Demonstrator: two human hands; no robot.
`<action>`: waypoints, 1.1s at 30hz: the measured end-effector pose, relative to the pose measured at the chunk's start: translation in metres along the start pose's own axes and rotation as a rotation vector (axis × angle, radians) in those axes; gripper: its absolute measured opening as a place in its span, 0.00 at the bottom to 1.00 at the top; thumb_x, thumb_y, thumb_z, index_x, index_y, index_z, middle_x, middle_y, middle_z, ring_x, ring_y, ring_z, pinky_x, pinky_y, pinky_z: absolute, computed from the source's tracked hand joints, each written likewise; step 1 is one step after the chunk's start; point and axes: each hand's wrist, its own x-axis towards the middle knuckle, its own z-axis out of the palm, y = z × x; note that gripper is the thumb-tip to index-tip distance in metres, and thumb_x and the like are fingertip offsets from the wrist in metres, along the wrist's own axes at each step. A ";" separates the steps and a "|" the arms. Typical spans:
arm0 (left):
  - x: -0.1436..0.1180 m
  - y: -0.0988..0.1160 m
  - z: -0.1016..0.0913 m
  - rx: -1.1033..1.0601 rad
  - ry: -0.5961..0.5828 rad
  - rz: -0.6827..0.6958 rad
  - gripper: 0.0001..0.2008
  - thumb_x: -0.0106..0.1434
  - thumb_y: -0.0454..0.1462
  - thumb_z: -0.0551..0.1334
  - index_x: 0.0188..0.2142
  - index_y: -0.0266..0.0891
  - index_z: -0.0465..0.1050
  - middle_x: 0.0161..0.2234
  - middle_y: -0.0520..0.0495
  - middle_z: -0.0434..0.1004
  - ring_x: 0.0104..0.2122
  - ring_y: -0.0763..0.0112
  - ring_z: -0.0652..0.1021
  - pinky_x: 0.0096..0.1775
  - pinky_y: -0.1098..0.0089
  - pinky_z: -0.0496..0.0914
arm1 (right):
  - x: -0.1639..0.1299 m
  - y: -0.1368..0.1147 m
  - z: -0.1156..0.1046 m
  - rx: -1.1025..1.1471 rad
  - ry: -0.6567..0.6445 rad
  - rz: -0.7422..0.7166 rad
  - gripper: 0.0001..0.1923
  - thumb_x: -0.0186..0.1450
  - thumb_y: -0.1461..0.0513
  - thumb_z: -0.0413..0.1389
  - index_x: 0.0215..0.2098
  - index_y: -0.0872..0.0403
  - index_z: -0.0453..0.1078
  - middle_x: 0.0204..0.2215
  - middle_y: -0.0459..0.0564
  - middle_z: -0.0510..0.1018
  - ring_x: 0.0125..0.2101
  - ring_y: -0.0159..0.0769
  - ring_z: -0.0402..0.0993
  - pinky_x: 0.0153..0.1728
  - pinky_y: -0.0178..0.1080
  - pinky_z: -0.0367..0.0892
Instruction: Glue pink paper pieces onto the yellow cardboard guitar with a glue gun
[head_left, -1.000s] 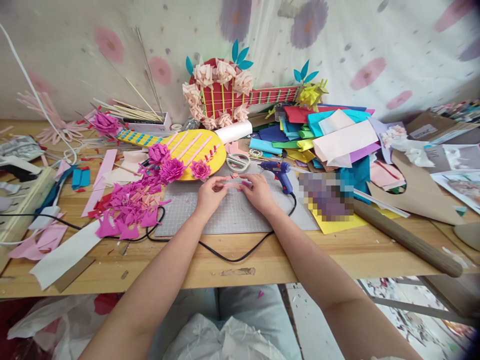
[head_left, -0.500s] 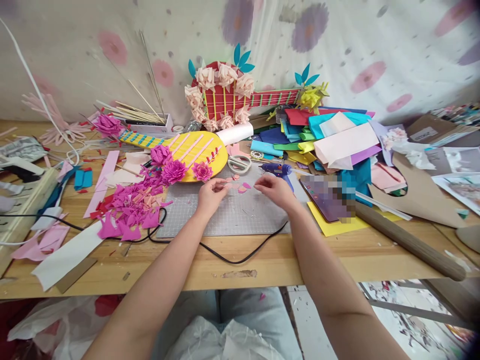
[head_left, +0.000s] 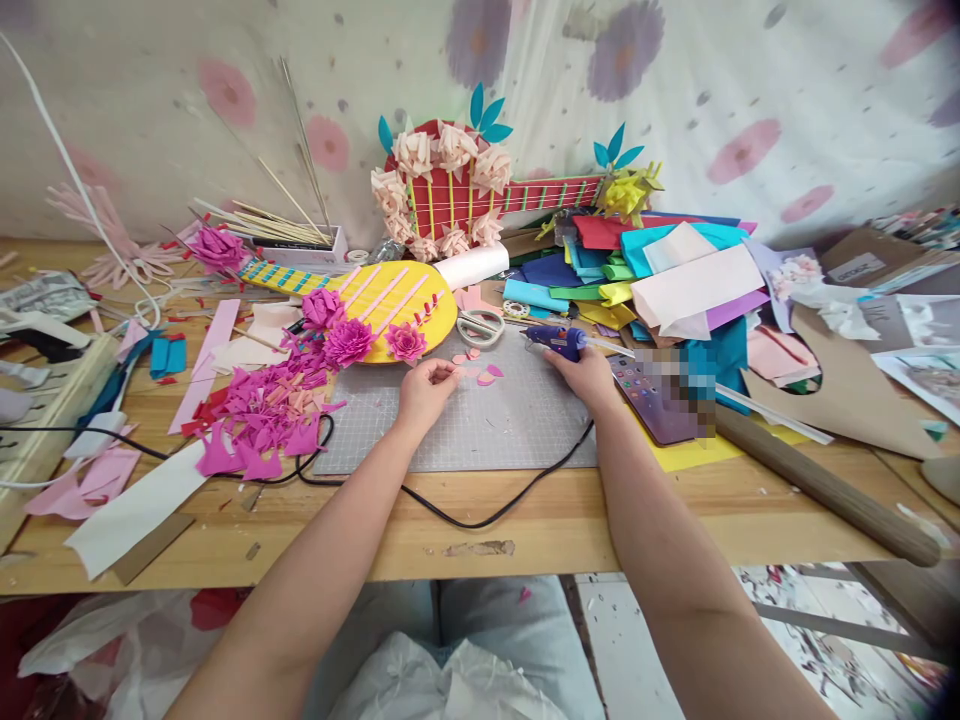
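My left hand pinches a small pink paper piece over the grey cutting mat. A few pink petal cutouts lie on the mat just right of it. My right hand is closed around the handle of the blue glue gun, whose nozzle points left. The gun's black cord loops across the mat's front edge. A yellow paper guitar with magenta flowers lies behind the mat.
Scissors lie behind the petals. Magenta paper scraps pile up at the left. A stack of coloured paper sheets fills the right, with a wooden rod in front. A red paper guitar leans on the wall.
My right hand left the pink piece, moved right and back, and closed on the glue gun. My left hand stayed over the mat with the piece.
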 end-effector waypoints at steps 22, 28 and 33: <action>-0.001 0.002 0.004 -0.042 0.054 -0.023 0.05 0.52 0.39 0.64 0.26 0.39 0.72 0.23 0.51 0.73 0.25 0.72 0.75 0.31 0.70 0.68 | -0.045 -0.046 -0.004 0.172 -0.478 -0.088 0.25 0.50 0.42 0.58 0.26 0.56 0.69 0.13 0.41 0.64 0.17 0.27 0.59 0.21 0.33 0.56; -0.001 0.002 0.004 -0.010 0.056 -0.008 0.05 0.52 0.39 0.64 0.26 0.39 0.72 0.24 0.51 0.74 0.25 0.73 0.75 0.32 0.70 0.69 | -0.046 -0.049 -0.006 0.163 -0.453 -0.095 0.24 0.50 0.42 0.59 0.25 0.55 0.69 0.13 0.42 0.64 0.18 0.29 0.61 0.22 0.34 0.58; -0.001 0.003 0.004 -0.017 0.051 -0.014 0.05 0.52 0.38 0.63 0.26 0.39 0.72 0.24 0.51 0.74 0.25 0.73 0.74 0.32 0.71 0.68 | -0.048 -0.050 -0.007 0.164 -0.463 -0.115 0.22 0.51 0.44 0.58 0.25 0.55 0.69 0.14 0.42 0.65 0.18 0.28 0.60 0.22 0.34 0.58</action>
